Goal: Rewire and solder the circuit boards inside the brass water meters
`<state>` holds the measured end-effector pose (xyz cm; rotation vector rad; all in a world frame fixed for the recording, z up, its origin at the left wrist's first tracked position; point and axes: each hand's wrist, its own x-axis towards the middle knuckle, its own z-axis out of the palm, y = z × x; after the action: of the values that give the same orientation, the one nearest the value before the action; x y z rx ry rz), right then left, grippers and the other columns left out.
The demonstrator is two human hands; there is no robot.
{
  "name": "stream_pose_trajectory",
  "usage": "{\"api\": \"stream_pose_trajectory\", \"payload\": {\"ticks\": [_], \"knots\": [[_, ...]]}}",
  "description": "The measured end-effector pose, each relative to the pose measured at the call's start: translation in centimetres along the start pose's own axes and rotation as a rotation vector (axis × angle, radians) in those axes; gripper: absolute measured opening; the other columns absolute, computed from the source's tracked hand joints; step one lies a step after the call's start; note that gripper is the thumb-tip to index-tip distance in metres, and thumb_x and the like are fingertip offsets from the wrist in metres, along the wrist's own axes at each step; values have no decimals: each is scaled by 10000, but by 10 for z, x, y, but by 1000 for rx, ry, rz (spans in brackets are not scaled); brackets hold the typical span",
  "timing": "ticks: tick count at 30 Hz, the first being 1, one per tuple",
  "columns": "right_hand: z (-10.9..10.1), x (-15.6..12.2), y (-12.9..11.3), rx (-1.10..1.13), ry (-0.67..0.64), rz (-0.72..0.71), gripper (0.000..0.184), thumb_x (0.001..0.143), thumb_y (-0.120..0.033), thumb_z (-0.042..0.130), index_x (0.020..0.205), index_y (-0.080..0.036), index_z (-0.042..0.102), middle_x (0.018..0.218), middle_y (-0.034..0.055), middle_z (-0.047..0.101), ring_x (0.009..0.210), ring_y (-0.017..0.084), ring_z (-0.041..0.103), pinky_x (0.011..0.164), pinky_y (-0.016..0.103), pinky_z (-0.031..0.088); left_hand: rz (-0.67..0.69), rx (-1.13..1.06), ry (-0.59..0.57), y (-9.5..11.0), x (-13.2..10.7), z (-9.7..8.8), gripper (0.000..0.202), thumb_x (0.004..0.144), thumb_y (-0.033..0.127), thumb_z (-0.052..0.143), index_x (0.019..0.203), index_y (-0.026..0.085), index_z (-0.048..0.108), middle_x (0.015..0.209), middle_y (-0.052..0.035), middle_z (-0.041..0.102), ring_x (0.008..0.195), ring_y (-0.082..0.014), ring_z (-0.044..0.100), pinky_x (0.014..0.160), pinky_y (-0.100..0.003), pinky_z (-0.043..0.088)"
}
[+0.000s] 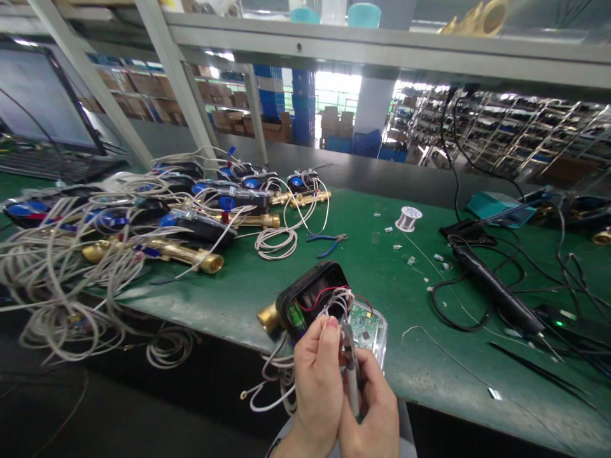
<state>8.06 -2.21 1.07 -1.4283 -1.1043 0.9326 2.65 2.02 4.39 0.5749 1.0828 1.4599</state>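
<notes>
My left hand (pixel 316 375) is closed, with thumb and fingers pinching a bundle of thin grey wires (pixel 340 298) at the meter. My right hand (pixel 372 407) is wrapped around a slim grey-handled hand tool (pixel 352 375) that looks like pliers, its jaws up by the wires. Just beyond my fingers, a black meter housing (pixel 311 294) lies open and tilted near the bench edge. A green circuit board (pixel 365 321) in a clear case is beside it, joined by red wires. From under the housing a brass pipe fitting (pixel 270 317) sticks out.
Several blue-capped meters (pixel 200 226) with brass bodies and tangled grey cables (pixel 95 305) cover the left. Blue-handled cutters (pixel 327 243) and a solder spool (pixel 408 219) lie mid-bench. On the right are a soldering iron (pixel 496 289), black tweezers (pixel 539 369) and cords. A shelf beam (pixel 334 41) crosses above.
</notes>
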Motion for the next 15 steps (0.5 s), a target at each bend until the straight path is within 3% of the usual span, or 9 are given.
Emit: {"api": "stream_pose_trajectory", "payload": {"ticks": [3,9,15], "knots": [[-16,14,2,72,134,29,220,851,-352,454,1022,-213,450,727,11,499,577,134,477,521,239,433,38,-112,36,-3,2,1,405,830,403,507,584,205,253,523,77,232,462,-74,197,436,-196,247],[-60,34,-20,-59,188,-41,226,819,-388,534,965,-231,463,785,-10,459,658,115,466,587,203,415,14,6,-221,-4,3,-5,364,887,436,467,642,195,348,596,57,310,529,-90,247,497,-211,269],[-74,33,-23,-309,-68,-77,251,828,-405,519,993,-216,511,760,-11,540,686,136,536,664,224,446,-18,148,-356,3,0,-6,353,909,465,434,697,182,439,641,39,369,571,-97,312,552,-216,299]]}}
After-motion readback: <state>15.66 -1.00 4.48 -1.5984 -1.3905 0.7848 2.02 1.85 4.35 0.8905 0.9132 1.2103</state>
